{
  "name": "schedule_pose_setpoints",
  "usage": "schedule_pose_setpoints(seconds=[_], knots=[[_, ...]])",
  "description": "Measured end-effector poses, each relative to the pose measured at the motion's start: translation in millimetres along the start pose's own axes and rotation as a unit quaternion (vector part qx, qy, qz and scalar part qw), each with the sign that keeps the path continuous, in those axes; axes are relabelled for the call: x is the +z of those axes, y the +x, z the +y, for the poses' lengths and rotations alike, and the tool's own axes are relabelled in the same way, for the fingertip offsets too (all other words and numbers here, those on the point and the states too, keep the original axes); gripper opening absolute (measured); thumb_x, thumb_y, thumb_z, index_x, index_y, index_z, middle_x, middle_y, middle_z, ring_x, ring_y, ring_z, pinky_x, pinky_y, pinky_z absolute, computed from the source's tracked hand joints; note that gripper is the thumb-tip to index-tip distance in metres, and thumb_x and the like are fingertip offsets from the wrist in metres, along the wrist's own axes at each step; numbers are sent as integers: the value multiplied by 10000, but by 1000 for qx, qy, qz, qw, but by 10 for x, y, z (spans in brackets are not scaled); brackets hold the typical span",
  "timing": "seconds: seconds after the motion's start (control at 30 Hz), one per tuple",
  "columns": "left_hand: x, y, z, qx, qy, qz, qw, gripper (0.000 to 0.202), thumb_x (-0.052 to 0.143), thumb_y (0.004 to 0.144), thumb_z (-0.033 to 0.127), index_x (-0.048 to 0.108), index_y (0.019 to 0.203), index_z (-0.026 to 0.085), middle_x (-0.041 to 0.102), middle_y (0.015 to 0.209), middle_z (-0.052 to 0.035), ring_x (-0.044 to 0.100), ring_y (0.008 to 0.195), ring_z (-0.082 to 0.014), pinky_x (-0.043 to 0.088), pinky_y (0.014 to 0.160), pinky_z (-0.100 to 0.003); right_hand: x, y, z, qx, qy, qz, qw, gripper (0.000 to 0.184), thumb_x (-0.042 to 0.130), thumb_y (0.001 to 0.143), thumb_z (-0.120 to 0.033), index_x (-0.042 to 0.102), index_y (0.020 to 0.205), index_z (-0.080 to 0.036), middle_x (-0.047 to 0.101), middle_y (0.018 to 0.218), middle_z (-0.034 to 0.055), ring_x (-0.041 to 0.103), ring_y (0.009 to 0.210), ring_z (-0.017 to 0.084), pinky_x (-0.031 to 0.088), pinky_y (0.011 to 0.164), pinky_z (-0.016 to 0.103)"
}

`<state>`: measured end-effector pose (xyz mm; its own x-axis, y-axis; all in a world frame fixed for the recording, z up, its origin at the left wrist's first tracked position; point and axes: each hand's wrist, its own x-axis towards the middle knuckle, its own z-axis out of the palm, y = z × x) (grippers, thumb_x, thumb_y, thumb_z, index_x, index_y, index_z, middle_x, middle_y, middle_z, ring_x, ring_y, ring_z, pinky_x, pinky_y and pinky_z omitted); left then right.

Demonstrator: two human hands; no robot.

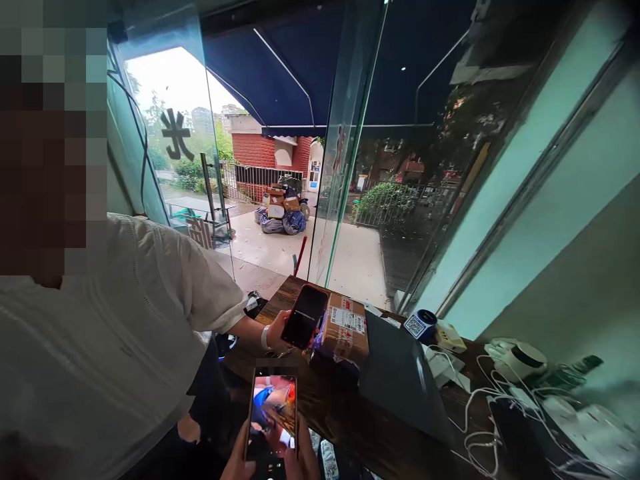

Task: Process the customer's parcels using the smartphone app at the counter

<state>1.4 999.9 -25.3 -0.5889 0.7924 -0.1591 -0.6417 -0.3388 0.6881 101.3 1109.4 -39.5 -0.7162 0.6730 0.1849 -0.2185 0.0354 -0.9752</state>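
Note:
Low in the head view, a smartphone is held upright between my two hands, its lit screen showing a blurred, colourful picture. My left hand grips its left edge, and my right hand closes round the right edge with the thumb near the lower screen. Just beyond, another person's hand holds a second phone with a mostly dark screen. That phone is beside a taped cardboard parcel with a white label, on the dark wooden table.
A person in a white top stands close on the left. On the table are a dark flat mat, a blue QR-code device, tangled white cables and a green bottle. Past the glass doors, parcels and bags are piled outside.

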Motion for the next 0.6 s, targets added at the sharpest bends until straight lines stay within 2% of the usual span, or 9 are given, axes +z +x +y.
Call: schedule_pose_setpoints(seconds=[0.07, 0.13, 0.23, 0.3, 0.4, 0.47, 0.53, 0.6], knots=[[-11, 131, 41, -9, -9, -22, 1000, 834, 785, 585, 190, 432, 1328, 335, 745, 959, -13, 436, 1269, -330, 378, 1052, -475, -4, 73, -15, -6, -6, 20, 1000, 543, 456, 836, -572, 464, 1321, -329, 471, 1400, -15, 348, 1335, 318, 323, 1111, 460], [5, 245, 71, -15, -14, -36, 999, 872, 800, 565, 193, 419, 1334, 343, 744, 949, -11, 456, 1252, -335, 409, 1026, -477, 24, 146, -32, -17, 11, 19, 1000, 568, 409, 849, -583, 393, 1362, -340, 424, 1433, -34, 343, 1339, 304, 343, 1099, 455], [58, 409, 115, -32, -15, -55, 998, 950, 816, 538, 196, 370, 1366, 324, 743, 913, -32, 478, 1222, -364, 464, 960, -506, 96, 267, -39, -44, 39, 2, 998, 623, 386, 849, -598, 347, 1391, -294, 485, 1390, 24, 437, 1277, 306, 409, 1045, 441], [81, 524, 147, -46, -14, -63, 997, 980, 817, 538, 203, 334, 1382, 324, 744, 873, -28, 520, 1176, -362, 490, 928, -495, 133, 330, -24, -57, 41, 10, 997, 623, 395, 847, -593, 343, 1391, -292, 511, 1365, 40, 455, 1262, 310, 409, 1040, 453], [69, 684, 184, -61, -12, -69, 996, 980, 811, 543, 208, 316, 1371, 379, 743, 861, 12, 568, 1126, -333, 494, 934, -458, 152, 348, 4, -66, 42, 51, 996, 599, 429, 844, -568, 328, 1389, -338, 400, 1450, 3, 346, 1336, 314, 317, 1098, 504], [50, 751, 192, -67, -13, -69, 995, 964, 811, 526, 195, 343, 1340, 416, 741, 883, 40, 571, 1128, -323, 479, 958, -451, 142, 319, 1, -41, 52, 58, 996, 602, 444, 850, -536, 291, 1403, -353, 327, 1490, -15, 297, 1362, 305, 289, 1114, 510], [57, 768, 195, -74, -15, -65, 995, 894, 799, 531, 201, 399, 1302, 412, 737, 939, 43, 561, 1145, -322, 463, 978, -452, 118, 291, -31, 2, 47, 50, 998, 624, 462, 850, -515, 262, 1417, -347, 339, 1485, -6, 321, 1353, 293, 345, 1089, 479], [111, 738, 207, -85, -18, -58, 995, 756, 766, 571, 224, 476, 1256, 361, 720, 1038, 19, 551, 1156, -330, 462, 975, -463, 89, 289, -85, 36, 29, 33, 998, 701, 500, 823, -533, 223, 1433, -328, 381, 1461, 18, 420, 1291, 296, 470, 985, 434]])
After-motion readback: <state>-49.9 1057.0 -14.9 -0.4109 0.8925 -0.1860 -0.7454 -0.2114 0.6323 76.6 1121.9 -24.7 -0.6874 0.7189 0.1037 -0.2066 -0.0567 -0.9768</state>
